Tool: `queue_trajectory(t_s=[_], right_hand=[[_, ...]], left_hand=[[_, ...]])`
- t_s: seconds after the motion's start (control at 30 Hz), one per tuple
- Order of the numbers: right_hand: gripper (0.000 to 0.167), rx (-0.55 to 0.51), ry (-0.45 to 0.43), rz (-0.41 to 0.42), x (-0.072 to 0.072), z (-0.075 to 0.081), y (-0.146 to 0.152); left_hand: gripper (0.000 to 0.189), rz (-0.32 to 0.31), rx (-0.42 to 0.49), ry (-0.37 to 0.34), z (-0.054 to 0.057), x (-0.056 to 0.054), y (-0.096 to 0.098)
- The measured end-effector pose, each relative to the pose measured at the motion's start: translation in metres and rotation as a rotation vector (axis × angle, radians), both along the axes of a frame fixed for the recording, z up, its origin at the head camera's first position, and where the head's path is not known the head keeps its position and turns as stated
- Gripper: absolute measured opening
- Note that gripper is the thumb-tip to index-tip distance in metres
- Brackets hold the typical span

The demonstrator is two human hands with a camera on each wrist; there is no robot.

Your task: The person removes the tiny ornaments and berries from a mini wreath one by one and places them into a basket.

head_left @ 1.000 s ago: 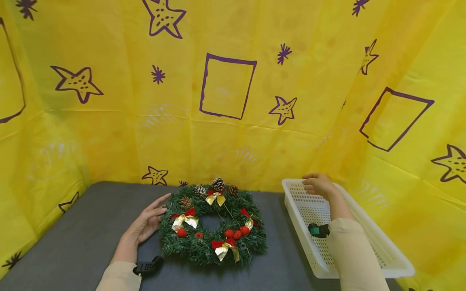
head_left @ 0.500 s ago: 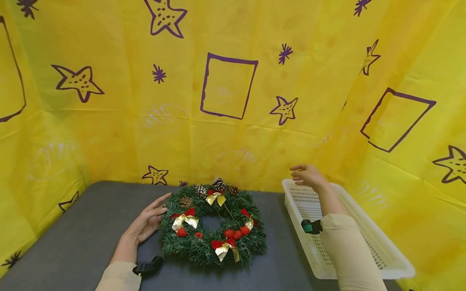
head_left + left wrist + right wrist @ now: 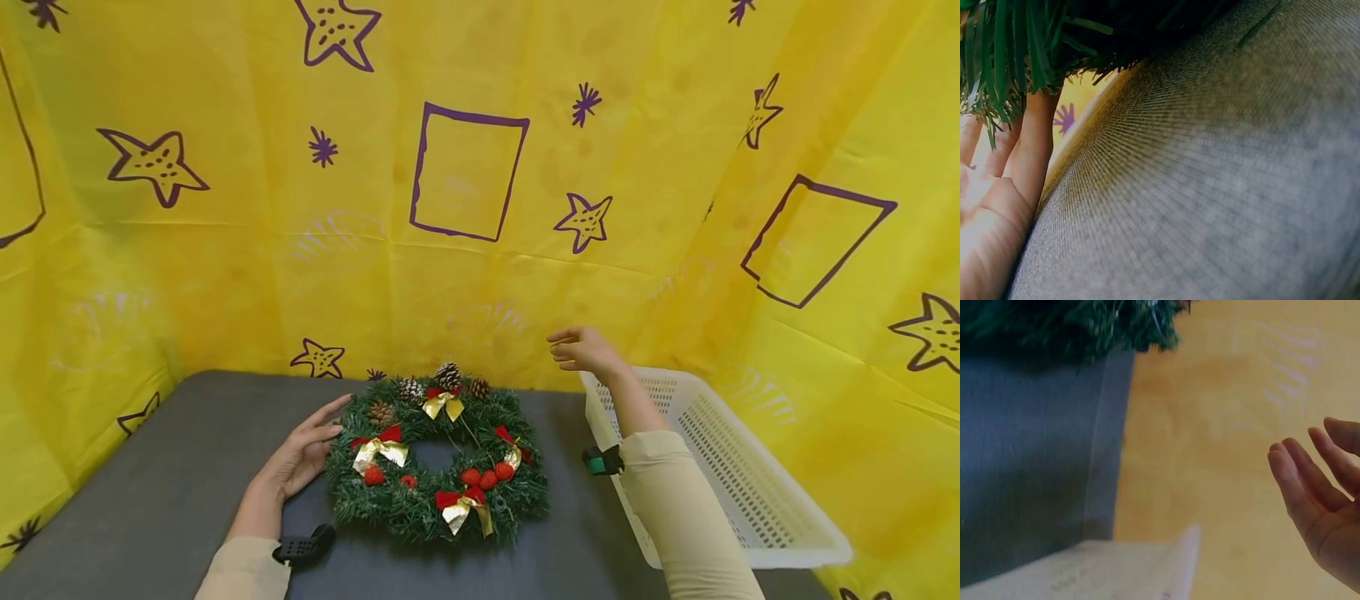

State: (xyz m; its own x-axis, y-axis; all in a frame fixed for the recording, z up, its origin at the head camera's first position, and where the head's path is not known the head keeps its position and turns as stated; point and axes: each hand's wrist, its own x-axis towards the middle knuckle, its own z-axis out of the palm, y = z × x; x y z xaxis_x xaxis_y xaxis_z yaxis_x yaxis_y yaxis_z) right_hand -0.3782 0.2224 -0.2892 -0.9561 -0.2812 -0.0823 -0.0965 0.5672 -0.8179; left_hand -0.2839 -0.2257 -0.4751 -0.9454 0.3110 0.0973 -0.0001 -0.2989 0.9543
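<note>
A green wreath (image 3: 352, 500) lies on the dark grey table, dressed with red and gold bows, pinecones and red berries. My left hand (image 3: 300, 458) rests at its left side, fingers fairly straight against the greenery. In the left wrist view the fingertips of that hand (image 3: 997, 194) go out of sight behind the green needles (image 3: 1010, 56). My right hand (image 3: 588, 352) is raised in the air between the wreath and the white basket, holding nothing. Its fingers (image 3: 1307, 481) are loosely bent and apart in the right wrist view.
A white perforated plastic basket (image 3: 795, 557) stands on the right of the table, partly behind my right forearm. Yellow cloth (image 3: 480, 283) with purple stars and squares hangs round the back and sides of the grey table (image 3: 187, 475).
My right hand has moved left, from over the basket to beyond its left edge, towards the wreath. The left hand and the wreath have stayed in place.
</note>
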Motion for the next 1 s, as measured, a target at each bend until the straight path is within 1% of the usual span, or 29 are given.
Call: queue_trajectory(t_s=[0.2, 0.4, 0.7, 0.8, 1.0], right_hand=[[0.041, -0.047, -0.021, 0.021, -0.001, -0.009, -0.022], [0.042, -0.058, -0.045, 0.058, 0.001, -0.017, -0.040], [0.043, -0.013, -0.039, 0.109, 0.000, -0.023, -0.061], [0.042, 0.015, -0.018, 0.138, 0.001, -0.026, -0.067], [0.039, 0.049, 0.003, 0.185, -0.002, -0.036, -0.079]], left_hand=[[0.062, -0.009, 0.018, 0.006, -0.001, 0.001, -0.001], [0.062, 0.008, 0.000, -0.004, -0.005, 0.001, 0.000], [0.059, 0.018, 0.011, -0.013, -0.002, 0.001, 0.001], [0.057, 0.023, 0.009, -0.007, -0.001, 0.001, 0.002], [0.057, 0.033, -0.003, 0.004, 0.000, 0.001, 0.003]])
